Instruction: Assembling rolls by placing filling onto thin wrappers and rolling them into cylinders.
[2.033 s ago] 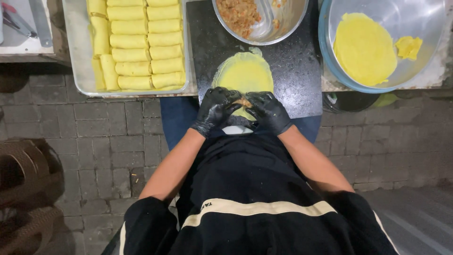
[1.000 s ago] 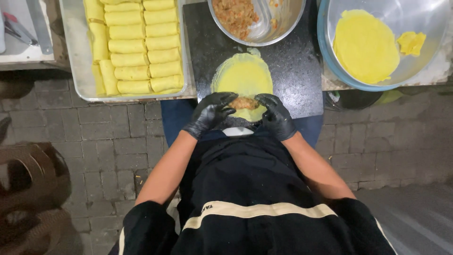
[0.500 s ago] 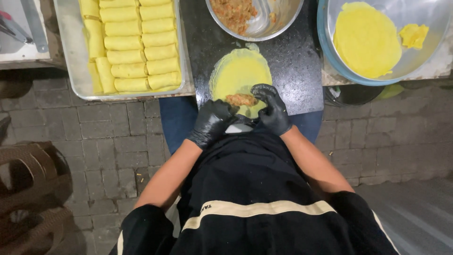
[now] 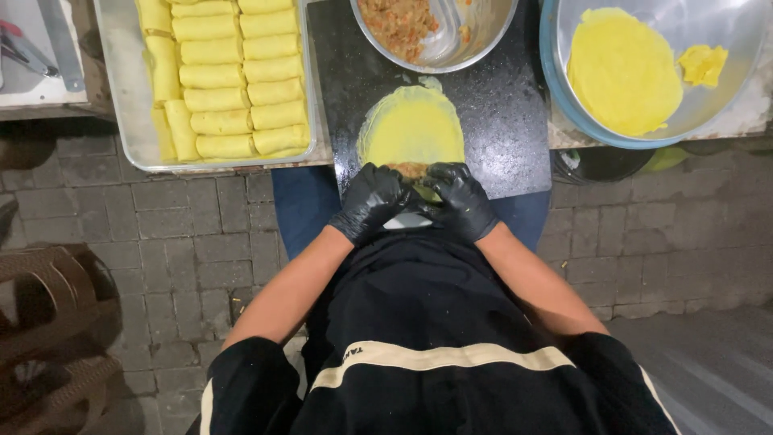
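Clearly both gloved hands, left hand (image 4: 372,201) and right hand (image 4: 460,200), pinch the crepe (image 4: 412,127) edge at 6 o'clock, fingers closed over the filling (image 4: 409,169); thin crepe may tear, spilling filling.

Glossy black rubbery gloves (image 4: 372,201), matt soft yellow crepe (image 4: 412,127), speckled polished dark stone slab (image 4: 507,121), shiny metal bowl (image 4: 483,36).

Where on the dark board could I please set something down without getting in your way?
Bare dark stone board lies right of the round yellow wrapper, up to the blue-rimmed basin. The near edge is crowded by both black-gloved hands.
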